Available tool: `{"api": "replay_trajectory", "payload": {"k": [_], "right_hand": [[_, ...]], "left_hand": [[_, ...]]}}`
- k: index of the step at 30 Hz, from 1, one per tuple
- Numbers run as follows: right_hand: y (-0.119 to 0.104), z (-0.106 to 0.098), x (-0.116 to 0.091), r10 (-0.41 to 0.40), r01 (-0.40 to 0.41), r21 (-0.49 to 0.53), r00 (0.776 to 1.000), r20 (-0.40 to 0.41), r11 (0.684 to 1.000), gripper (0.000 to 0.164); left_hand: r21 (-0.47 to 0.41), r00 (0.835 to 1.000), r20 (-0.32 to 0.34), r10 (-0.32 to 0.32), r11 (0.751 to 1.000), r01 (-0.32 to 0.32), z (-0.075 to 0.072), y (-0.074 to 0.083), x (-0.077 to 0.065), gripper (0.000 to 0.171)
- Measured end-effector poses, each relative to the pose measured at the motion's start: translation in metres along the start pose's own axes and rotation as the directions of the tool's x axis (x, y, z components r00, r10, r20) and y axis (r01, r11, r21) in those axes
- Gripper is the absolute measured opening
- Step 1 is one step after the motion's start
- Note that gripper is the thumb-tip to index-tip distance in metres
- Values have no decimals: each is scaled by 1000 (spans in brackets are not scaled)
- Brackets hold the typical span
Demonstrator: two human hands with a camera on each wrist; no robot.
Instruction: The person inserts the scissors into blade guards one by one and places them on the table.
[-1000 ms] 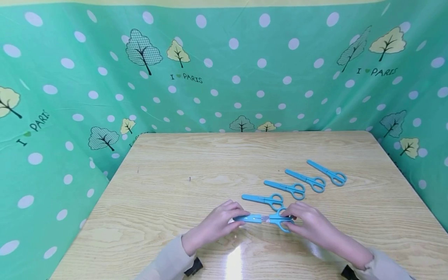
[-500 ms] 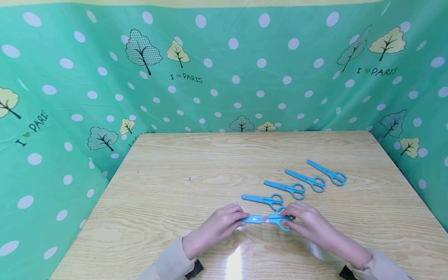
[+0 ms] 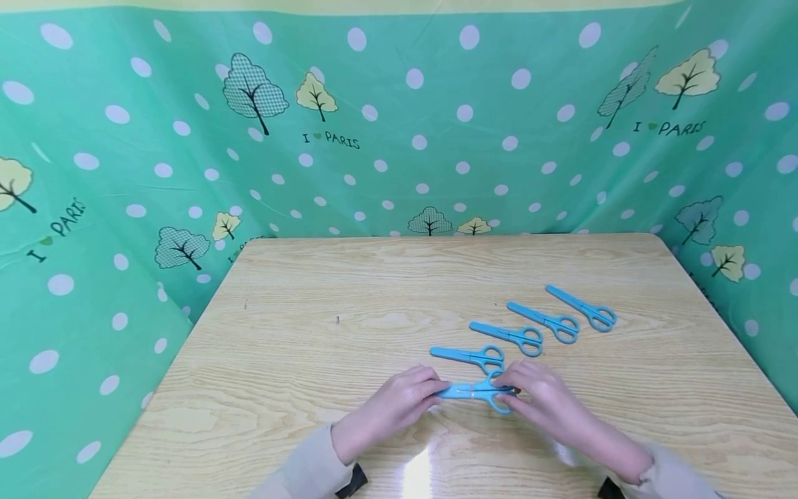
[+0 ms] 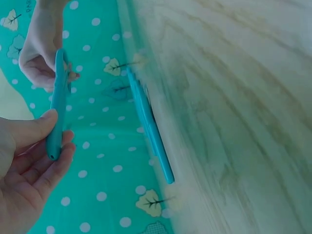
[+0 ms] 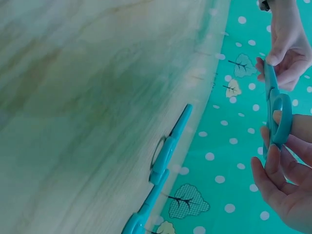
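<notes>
Just above the table, my left hand (image 3: 399, 396) pinches the tip end of a light blue blade cover (image 3: 458, 391) between thumb and fingers. That cover sits over the blades of a pair of blue scissors (image 3: 483, 390), its open end up against the handles. My right hand (image 3: 544, 396) grips the finger loops, and in the right wrist view a finger passes through one loop (image 5: 288, 119). The cover (image 4: 58, 107) appears edge-on in the left wrist view. No metal blade shows between cover and handles.
Several more blue scissors (image 3: 545, 321) in covers lie in a slanting row on the wood-grain table (image 3: 299, 346), from beside the hands to the back right. The nearest pair (image 3: 461, 354) lies right behind the held one. A green dotted curtain (image 3: 386, 90) hangs behind and at the sides.
The gap between cover and handles has closed, and the silver blade seen earlier is now covered. My left hand has slid slightly right, my right hand slightly left. The scissors in the row have not moved.
</notes>
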State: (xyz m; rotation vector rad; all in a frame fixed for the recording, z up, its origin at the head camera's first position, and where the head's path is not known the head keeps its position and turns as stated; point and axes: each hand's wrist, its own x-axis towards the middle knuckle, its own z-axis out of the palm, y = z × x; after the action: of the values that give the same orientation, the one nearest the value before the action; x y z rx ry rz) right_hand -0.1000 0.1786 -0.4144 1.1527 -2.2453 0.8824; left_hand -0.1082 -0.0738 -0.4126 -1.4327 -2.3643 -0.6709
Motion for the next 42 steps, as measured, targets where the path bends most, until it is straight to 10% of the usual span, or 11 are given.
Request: {"api": "replay_trajectory", "payload": {"k": [42], "right_hand": [[5, 13, -10, 134, -137, 45, 990, 51, 990, 24]], "left_hand": [[-56, 971, 105, -215, 973, 222, 4, -7, -8, 25]]}}
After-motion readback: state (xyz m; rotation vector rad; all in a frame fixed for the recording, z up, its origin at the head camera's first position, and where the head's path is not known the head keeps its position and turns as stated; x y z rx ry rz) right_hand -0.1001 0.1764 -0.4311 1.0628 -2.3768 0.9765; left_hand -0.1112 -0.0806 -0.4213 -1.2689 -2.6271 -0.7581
